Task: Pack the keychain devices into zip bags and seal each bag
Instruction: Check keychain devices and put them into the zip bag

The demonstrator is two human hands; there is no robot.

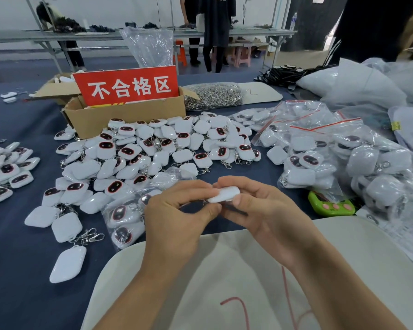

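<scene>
Head camera looks down on a blue-covered table (17,258), with both hands meeting just below the middle. The left hand (177,217) pinches, thumb against forefinger, at the left end of a white keychain device (223,195). The right hand (267,210) curls its fingers round the same device from the other side, thumb on its near edge. The device is held above the table, over the far edge of a pale board (224,270) that lies at 6 o'clock.

At 9 o'clock from the hands a clear bag (126,217) with several devices inside lies on the cloth; I cannot tell whether it is sealed. At 12 o'clock spreads a big loose heap of devices (157,148), some face up with dark screens, some showing white backs. Behind the heap, at 11 o'clock, a cardboard box (126,115) holds a red sign (126,86) with white characters. A mound of metal clasps (212,96) sits just right of the box. At 2 o'clock lie filled zip bags (320,148) with red seal strips, piled against each other. A green gadget (329,206) with pink buttons rests at 3 o'clock, near the right hand. A smaller heap of devices (5,167) lies at 9 o'clock by the left edge.
</scene>
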